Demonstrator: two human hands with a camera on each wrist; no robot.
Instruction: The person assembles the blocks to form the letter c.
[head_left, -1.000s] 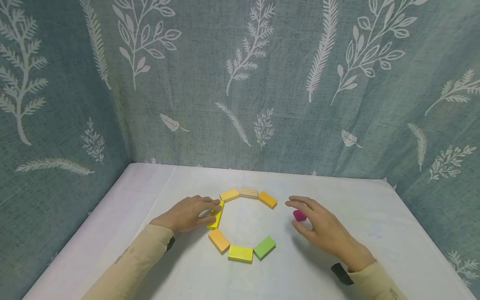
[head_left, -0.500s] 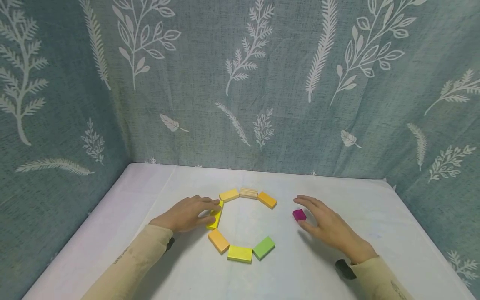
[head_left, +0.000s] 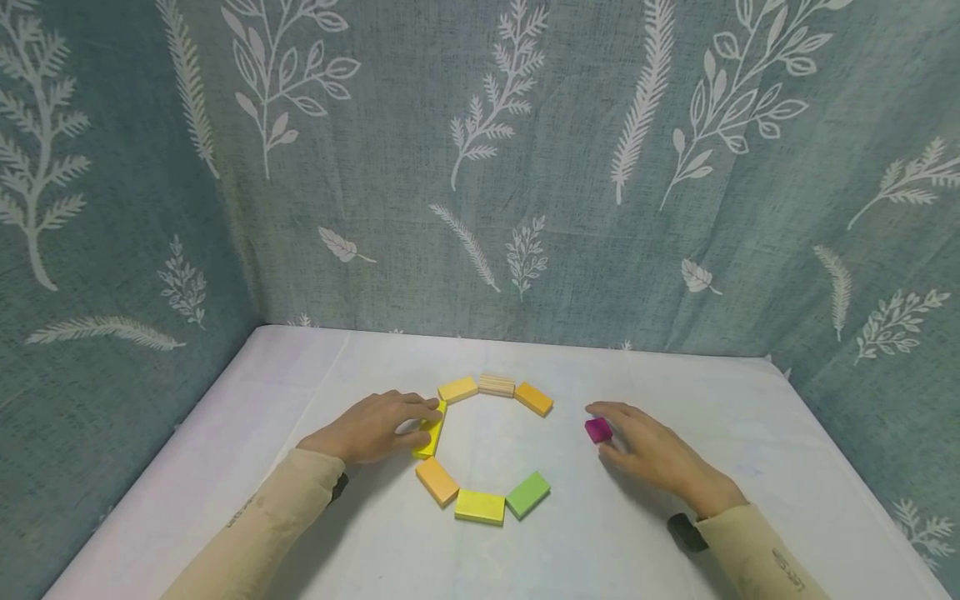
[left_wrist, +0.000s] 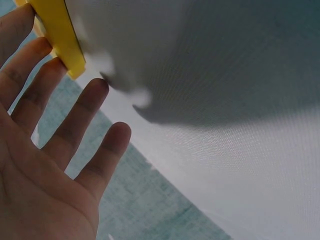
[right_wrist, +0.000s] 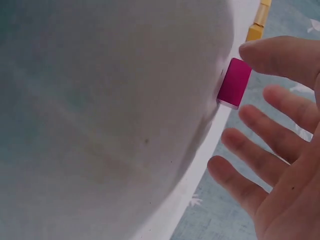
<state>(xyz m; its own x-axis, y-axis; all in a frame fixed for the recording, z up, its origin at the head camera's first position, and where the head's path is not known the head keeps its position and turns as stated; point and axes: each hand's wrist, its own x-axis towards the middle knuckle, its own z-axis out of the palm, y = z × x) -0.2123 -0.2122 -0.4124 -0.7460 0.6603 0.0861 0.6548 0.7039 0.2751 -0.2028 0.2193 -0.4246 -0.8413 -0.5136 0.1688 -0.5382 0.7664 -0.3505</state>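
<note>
In the head view my left hand rests on a yellow block at the left side of a ring of blocks, thumb and fingertips touching it. Its fingers lie spread against the same yellow block in the left wrist view. My right hand is beside a small magenta block on the right, thumb on the near side and fingers on the far side. The right wrist view shows the magenta block by the thumb tip, with the other fingers spread apart.
The ring also has a pale yellow block, a striped wooden piece, orange blocks, a yellow block and a green block. A white cloth covers the table; a leaf-patterned curtain stands behind.
My right hand draws back rightward from over the magenta block, then its fingers come in slightly around it. The left hand and the ring of blocks stay put.
</note>
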